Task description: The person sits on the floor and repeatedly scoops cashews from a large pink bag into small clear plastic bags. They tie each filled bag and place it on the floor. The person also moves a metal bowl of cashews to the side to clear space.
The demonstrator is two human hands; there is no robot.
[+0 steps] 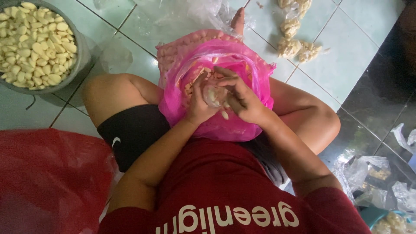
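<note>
I sit cross-legged on a tiled floor with a pink plastic bag (242, 65) full of garlic cloves in my lap. My left hand (200, 102) and my right hand (240, 95) meet over the bag's open mouth. Together they hold a small clear plastic bag (215, 94) with a few peeled cloves in it. My left hand grips its side while the fingers of my right hand curl over its top. One pale clove (225, 115) hangs just below the hands.
A grey bowl (82, 52) heaped with peeled garlic stands at the upper left. Clumps of garlic skins (297, 43) lie on the tiles at the upper right. A red plastic bag (47, 177) is at the lower left, crumpled clear bags (368, 173) at the lower right.
</note>
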